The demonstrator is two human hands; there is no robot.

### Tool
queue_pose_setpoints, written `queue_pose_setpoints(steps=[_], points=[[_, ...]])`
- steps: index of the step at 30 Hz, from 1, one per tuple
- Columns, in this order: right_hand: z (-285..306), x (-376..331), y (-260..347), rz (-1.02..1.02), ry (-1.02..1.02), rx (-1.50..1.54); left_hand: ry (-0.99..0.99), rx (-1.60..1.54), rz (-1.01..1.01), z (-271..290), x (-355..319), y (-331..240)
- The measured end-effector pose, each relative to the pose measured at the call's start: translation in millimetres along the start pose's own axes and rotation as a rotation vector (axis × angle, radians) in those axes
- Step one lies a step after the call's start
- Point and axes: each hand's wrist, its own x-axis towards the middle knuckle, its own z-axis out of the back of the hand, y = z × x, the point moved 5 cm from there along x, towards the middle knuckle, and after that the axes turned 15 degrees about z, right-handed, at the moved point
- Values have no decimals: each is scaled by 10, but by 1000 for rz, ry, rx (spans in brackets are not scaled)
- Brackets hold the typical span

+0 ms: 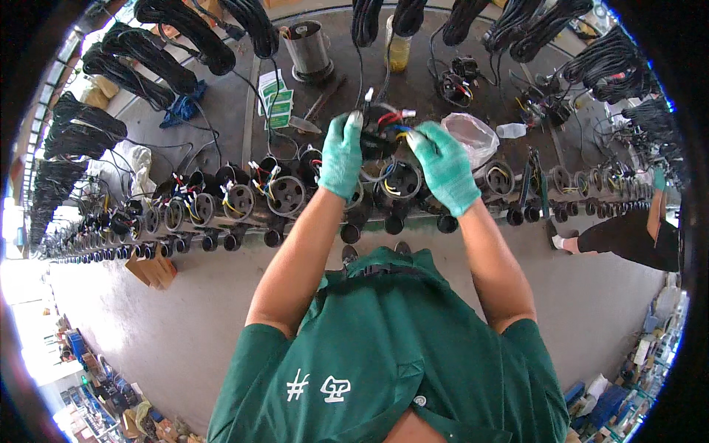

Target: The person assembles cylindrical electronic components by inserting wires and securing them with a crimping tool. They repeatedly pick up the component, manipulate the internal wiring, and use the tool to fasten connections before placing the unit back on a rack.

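Above the near edge of the bench, my gloved left hand (pixel 342 156) is closed around the side of a black round housing (pixel 379 145) with wires. Red wires (pixel 390 118) with white connectors stick up from the housing's top. My gloved right hand (pixel 446 164) pinches blue and yellow wires (pixel 403 131) on its right side; the fingertips partly hide them. Just below both hands stands an open cylindrical pump-like body (pixel 401 179) with yellow wires inside. Another open body (pixel 285 195) with loose wires is left of my left hand.
A long row of similar bodies lines the bench edge. Black cable bundles (pixel 255 29) hang along the far side. A clear plastic bag (pixel 471 139), a metal cylinder (pixel 306 52), green-and-white cards (pixel 278 103) and a hammer (pixel 325 98) lie on the bench. Another person (pixel 628 236) is at far right.
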Motion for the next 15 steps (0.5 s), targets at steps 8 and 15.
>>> queue_pose_setpoints(steps=[8, 15], points=[[-148, 486, -55, 97, 32, -162, -325, 711, -566, -209, -481, -701], [-456, 279, 138, 149, 364, -379, 163, -65, -17, -204, -379, -17]])
